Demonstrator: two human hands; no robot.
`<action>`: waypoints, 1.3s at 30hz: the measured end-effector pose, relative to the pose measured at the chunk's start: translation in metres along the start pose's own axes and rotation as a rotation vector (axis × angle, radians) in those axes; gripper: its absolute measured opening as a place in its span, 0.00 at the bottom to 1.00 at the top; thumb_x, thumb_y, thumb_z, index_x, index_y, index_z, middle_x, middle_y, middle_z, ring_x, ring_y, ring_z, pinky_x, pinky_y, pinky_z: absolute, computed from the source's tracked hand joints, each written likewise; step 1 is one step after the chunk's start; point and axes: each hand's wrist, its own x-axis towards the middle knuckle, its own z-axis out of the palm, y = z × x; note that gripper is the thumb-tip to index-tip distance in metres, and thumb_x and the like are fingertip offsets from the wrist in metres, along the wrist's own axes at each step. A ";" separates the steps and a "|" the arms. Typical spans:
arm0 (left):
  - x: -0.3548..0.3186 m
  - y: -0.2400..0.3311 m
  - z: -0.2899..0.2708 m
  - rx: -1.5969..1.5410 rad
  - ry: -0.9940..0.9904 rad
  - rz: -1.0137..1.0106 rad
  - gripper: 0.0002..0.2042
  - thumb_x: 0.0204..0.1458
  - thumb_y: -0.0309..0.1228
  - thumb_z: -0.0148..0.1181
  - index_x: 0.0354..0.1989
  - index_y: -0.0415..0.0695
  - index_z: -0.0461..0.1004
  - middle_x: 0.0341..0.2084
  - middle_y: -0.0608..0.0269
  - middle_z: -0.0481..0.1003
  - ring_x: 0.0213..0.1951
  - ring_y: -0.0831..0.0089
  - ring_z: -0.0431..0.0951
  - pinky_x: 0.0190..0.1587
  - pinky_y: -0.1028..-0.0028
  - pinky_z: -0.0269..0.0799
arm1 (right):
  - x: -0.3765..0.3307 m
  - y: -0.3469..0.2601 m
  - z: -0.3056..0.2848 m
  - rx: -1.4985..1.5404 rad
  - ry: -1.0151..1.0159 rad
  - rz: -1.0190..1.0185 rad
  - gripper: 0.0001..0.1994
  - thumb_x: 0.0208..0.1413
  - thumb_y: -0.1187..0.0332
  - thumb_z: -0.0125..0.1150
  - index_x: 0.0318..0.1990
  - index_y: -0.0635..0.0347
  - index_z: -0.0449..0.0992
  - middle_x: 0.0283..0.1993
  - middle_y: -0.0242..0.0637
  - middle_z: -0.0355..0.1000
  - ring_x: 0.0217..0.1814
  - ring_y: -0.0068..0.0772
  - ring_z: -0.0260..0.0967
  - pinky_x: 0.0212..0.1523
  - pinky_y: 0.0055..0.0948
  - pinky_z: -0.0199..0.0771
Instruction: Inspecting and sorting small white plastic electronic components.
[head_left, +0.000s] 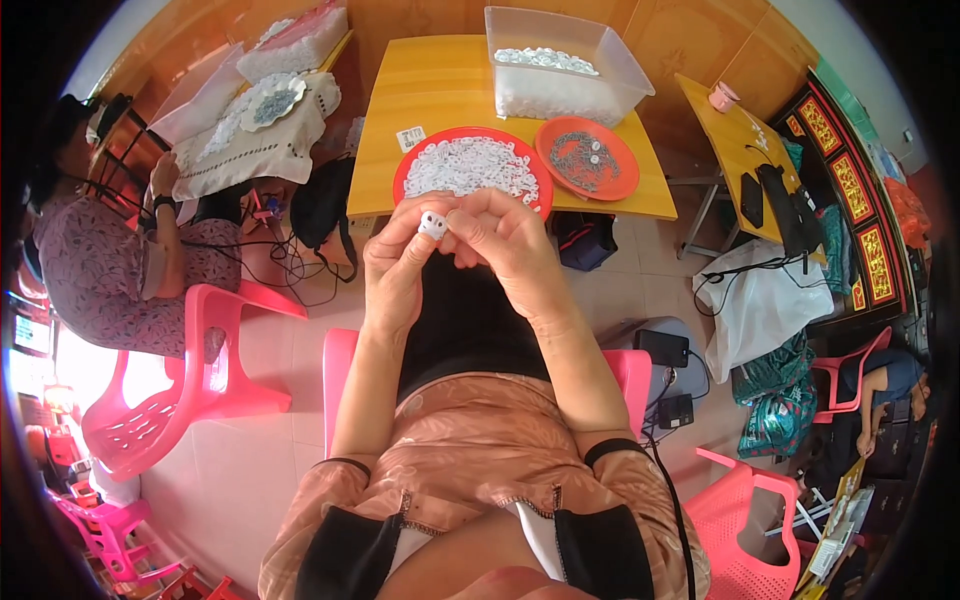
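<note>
A small white plastic piece with dark holes (433,224) is pinched between the thumb and fingers of my left hand (393,262), in front of the table. Right up against it is my right hand (508,245), its thumb and fingers closed together; what they hold, if anything, is hidden. Just beyond both hands lies a round red tray (399,187) heaped with small white plastic parts (470,167). To its right, an orange-red plate (626,182) carries many small grey metal pieces (575,170) and a couple of white parts.
On the yellow table (420,75), a clear plastic bin (625,75) of white parts stands at the back. At far left a person (120,250) sits by a cloth-covered table (255,165). Pink chairs (215,350) and loose cables (290,260) surround me.
</note>
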 end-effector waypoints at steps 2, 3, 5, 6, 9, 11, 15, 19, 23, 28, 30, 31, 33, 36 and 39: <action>0.000 -0.001 0.000 0.033 0.011 0.005 0.14 0.54 0.32 0.57 0.44 0.36 0.74 0.46 0.57 0.71 0.49 0.68 0.70 0.52 0.69 0.65 | 0.001 0.000 0.000 -0.060 -0.037 0.052 0.06 0.57 0.68 0.57 0.31 0.61 0.71 0.26 0.28 0.69 0.24 0.14 0.60 0.27 0.14 0.61; -0.001 -0.001 0.001 0.063 0.020 0.006 0.14 0.54 0.32 0.57 0.45 0.37 0.74 0.47 0.57 0.70 0.49 0.69 0.70 0.51 0.69 0.66 | 0.001 0.002 0.001 -0.083 -0.067 0.020 0.08 0.58 0.66 0.55 0.31 0.61 0.72 0.25 0.27 0.68 0.23 0.13 0.59 0.26 0.14 0.60; -0.002 0.000 0.003 0.071 0.004 0.002 0.14 0.54 0.33 0.57 0.45 0.37 0.74 0.47 0.58 0.70 0.47 0.70 0.70 0.49 0.71 0.67 | 0.000 0.003 0.002 -0.105 -0.096 -0.010 0.11 0.60 0.64 0.53 0.31 0.61 0.73 0.24 0.27 0.67 0.22 0.13 0.57 0.25 0.14 0.58; -0.002 0.000 0.004 0.080 -0.010 0.002 0.15 0.54 0.33 0.57 0.46 0.37 0.74 0.47 0.58 0.70 0.45 0.72 0.71 0.46 0.73 0.69 | 0.000 0.002 0.002 -0.053 -0.077 0.019 0.11 0.60 0.64 0.53 0.30 0.61 0.73 0.23 0.27 0.66 0.22 0.13 0.56 0.24 0.15 0.58; 0.002 -0.001 -0.001 0.076 -0.083 0.047 0.16 0.54 0.34 0.57 0.46 0.37 0.74 0.47 0.58 0.70 0.40 0.75 0.71 0.40 0.77 0.70 | 0.000 0.003 -0.001 -0.020 -0.079 0.057 0.11 0.60 0.63 0.53 0.31 0.62 0.74 0.23 0.28 0.65 0.21 0.14 0.56 0.23 0.16 0.58; 0.001 0.003 -0.001 0.066 -0.064 0.015 0.16 0.54 0.35 0.57 0.46 0.37 0.74 0.46 0.58 0.70 0.39 0.75 0.71 0.40 0.77 0.69 | 0.001 0.003 -0.001 -0.038 -0.102 0.068 0.12 0.59 0.63 0.53 0.34 0.63 0.74 0.23 0.30 0.65 0.21 0.15 0.56 0.22 0.17 0.58; 0.000 0.004 -0.002 0.063 -0.053 -0.039 0.15 0.55 0.35 0.56 0.46 0.37 0.73 0.46 0.59 0.71 0.40 0.75 0.71 0.39 0.77 0.69 | 0.001 0.005 -0.002 -0.137 -0.119 0.024 0.12 0.60 0.62 0.52 0.37 0.63 0.73 0.23 0.29 0.65 0.21 0.15 0.57 0.21 0.18 0.58; -0.001 0.001 0.000 0.026 0.002 -0.010 0.15 0.56 0.34 0.54 0.45 0.36 0.73 0.45 0.59 0.71 0.43 0.73 0.71 0.42 0.76 0.69 | -0.005 0.002 0.006 -0.674 -0.108 -0.328 0.09 0.59 0.65 0.53 0.38 0.64 0.68 0.21 0.37 0.66 0.19 0.28 0.64 0.20 0.29 0.63; -0.001 0.001 0.003 -0.118 -0.005 -0.015 0.16 0.56 0.35 0.54 0.46 0.35 0.72 0.45 0.57 0.71 0.47 0.69 0.71 0.50 0.71 0.68 | -0.004 0.008 0.006 -0.798 -0.096 -0.520 0.10 0.57 0.68 0.54 0.42 0.65 0.65 0.22 0.44 0.67 0.22 0.40 0.69 0.21 0.34 0.66; -0.006 0.000 0.006 -0.254 -0.035 -0.053 0.17 0.56 0.37 0.54 0.47 0.34 0.72 0.48 0.51 0.72 0.50 0.66 0.71 0.55 0.67 0.65 | -0.001 0.020 0.006 -1.081 0.019 -0.758 0.10 0.51 0.69 0.55 0.35 0.66 0.64 0.19 0.42 0.66 0.20 0.42 0.68 0.20 0.36 0.68; -0.009 -0.005 0.008 -0.317 -0.026 -0.052 0.18 0.57 0.38 0.53 0.47 0.34 0.71 0.49 0.48 0.71 0.51 0.66 0.71 0.56 0.67 0.64 | 0.000 0.026 0.003 -1.116 0.034 -0.790 0.11 0.52 0.69 0.54 0.39 0.66 0.66 0.21 0.42 0.67 0.21 0.41 0.70 0.21 0.34 0.70; -0.009 -0.005 0.010 -0.317 -0.027 -0.053 0.18 0.57 0.38 0.53 0.47 0.34 0.71 0.49 0.48 0.71 0.51 0.66 0.71 0.56 0.67 0.64 | 0.000 0.028 0.001 -1.151 0.047 -0.822 0.12 0.52 0.69 0.52 0.43 0.65 0.68 0.23 0.41 0.68 0.22 0.40 0.71 0.22 0.32 0.71; -0.010 -0.005 0.016 -0.247 0.010 -0.040 0.19 0.58 0.39 0.52 0.47 0.34 0.71 0.49 0.49 0.72 0.50 0.66 0.71 0.56 0.68 0.64 | 0.002 0.031 -0.002 -1.170 0.066 -0.842 0.12 0.52 0.69 0.52 0.42 0.66 0.68 0.22 0.41 0.68 0.22 0.40 0.71 0.22 0.32 0.71; -0.013 -0.009 0.024 -0.244 0.100 -0.081 0.18 0.59 0.40 0.49 0.46 0.36 0.70 0.47 0.52 0.72 0.48 0.63 0.72 0.54 0.67 0.65 | 0.003 0.036 -0.005 -1.189 0.101 -0.844 0.12 0.52 0.68 0.52 0.41 0.66 0.68 0.21 0.40 0.68 0.21 0.40 0.71 0.22 0.32 0.71; -0.015 -0.010 0.030 -0.246 0.150 -0.102 0.17 0.60 0.38 0.47 0.46 0.36 0.70 0.46 0.52 0.73 0.47 0.65 0.73 0.54 0.68 0.66 | 0.003 0.039 -0.005 -1.189 0.131 -0.829 0.11 0.52 0.67 0.52 0.39 0.65 0.68 0.19 0.41 0.67 0.20 0.41 0.70 0.20 0.33 0.71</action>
